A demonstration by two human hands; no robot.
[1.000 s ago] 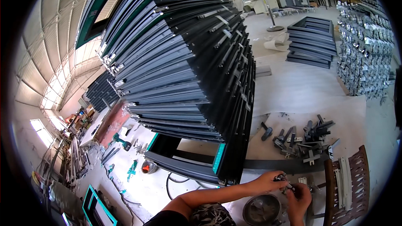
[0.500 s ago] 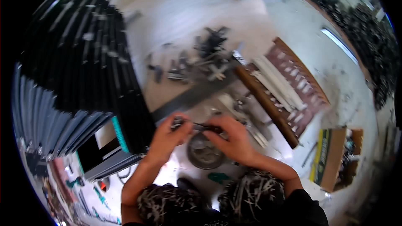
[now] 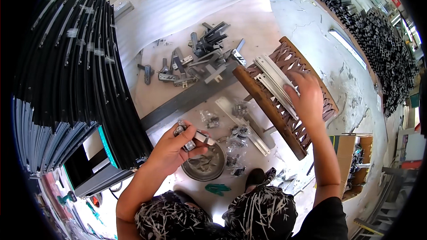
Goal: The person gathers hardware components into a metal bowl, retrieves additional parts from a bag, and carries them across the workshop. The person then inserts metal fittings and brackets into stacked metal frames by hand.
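Observation:
My left hand (image 3: 171, 149) is closed around a small silver metal fitting (image 3: 202, 138), a bracket-like part whose flat end sticks out to the right. Below it on the floor stands a round metal bowl (image 3: 209, 164) with small pale pieces in it. Out to the right, my right hand (image 3: 308, 95) is over a wooden stool with a woven strap seat (image 3: 324, 98). Its thumb and fingers are apart, close to several white metal strips (image 3: 275, 82) lying across that seat. Whether the fingertips touch the strips I cannot tell.
Several grey and silver brackets (image 3: 171, 76) lie scattered on a sheet ahead. A dark grey bar (image 3: 191, 90) crosses the floor. Long black profiles (image 3: 89, 62) are stacked at left. An open cardboard box (image 3: 349, 160) stands at right; small plastic bags (image 3: 238, 142) lie near the bowl.
My right hand has left the fitting between my hands and moved up and right to the stool. The fitting stays in my left hand. The view has sharpened and shifted slightly.

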